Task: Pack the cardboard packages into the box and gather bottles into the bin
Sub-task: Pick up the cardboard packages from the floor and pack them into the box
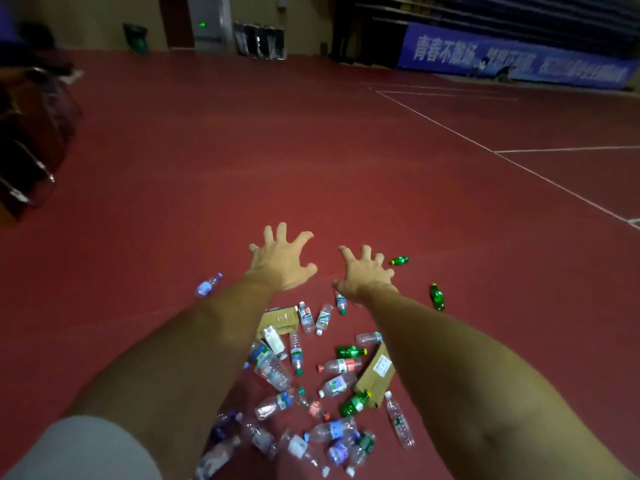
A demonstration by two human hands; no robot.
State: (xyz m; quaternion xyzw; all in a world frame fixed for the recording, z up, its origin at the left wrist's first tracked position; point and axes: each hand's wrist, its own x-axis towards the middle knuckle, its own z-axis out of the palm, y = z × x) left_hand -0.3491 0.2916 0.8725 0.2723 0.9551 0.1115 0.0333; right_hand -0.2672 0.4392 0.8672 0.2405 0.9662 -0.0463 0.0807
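- Well, both my arms are stretched out ahead of me over the red floor point(311, 150), and neither hand holds anything.
- My left hand point(282, 259) is spread wide and palm down, with the fingers apart and bent a little at the tips.
- My right hand point(367, 275) is near it and splayed the same way; the two hands do not touch.
- A grey sleeve point(83, 448) covers my left upper arm.
- The clear bottles point(272, 368) lie on their sides in a loose heap on the floor, below and between my forearms.
- One cardboard package point(280, 320) lies flat below my left wrist, with a white carton point(273, 341) at its near edge.
- The second cardboard package point(377, 372), which has a white label, lies beside my right forearm, and a green bottle point(355, 403) sits at its near end.
- Between the two packages lie a red-labelled bottle point(339, 366) and a small green bottle point(350, 351).
- Away from the heap, a far green bottle point(399, 260) lies just past my right fingertips.
- A side green bottle point(437, 296) lies to the right of that wrist.
- A bluish bottle point(207, 285) lies alone to the left of my left forearm.
- Far off, a green container point(136, 37) stands by the wall, well apart from everything, and a blue banner point(512, 60) hangs on the right.
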